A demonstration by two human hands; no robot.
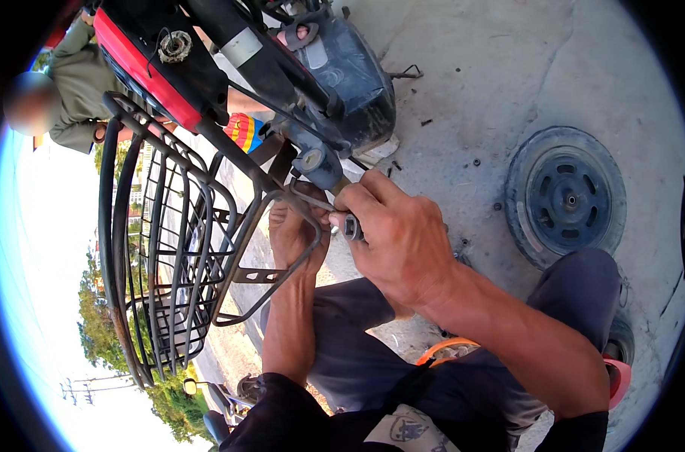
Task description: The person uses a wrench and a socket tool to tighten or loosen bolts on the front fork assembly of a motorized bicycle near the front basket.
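- The big grey ground point(463, 83) is hard and has cracks in it.
- A red and black motorbike point(278, 75) fills the top left. Its front end is close to the person's 2 hands.
- A dark wire basket point(105, 226) sits at the left, with its bars reaching over to the left hand.
- Another person point(82, 94) in a green shirt is at the top left, behind the bike.
- 1 dark wheel point(564, 181) lies flat on the ground at the right, well apart from the hands.
- The right hand point(399, 237) is curled up tight around a metal tool, beside the bike.
- The left hand point(301, 233) reaches up behind a basket bar. The bar hides some of it, so I cannot tell how far open it is or what it holds.
- A round grey metal post point(317, 160) on the bike is just above the hands.
- The metal tool point(352, 227) pokes its round end out of the right hand, near the post.
- Little dark bits point(477, 163) lie on the ground.
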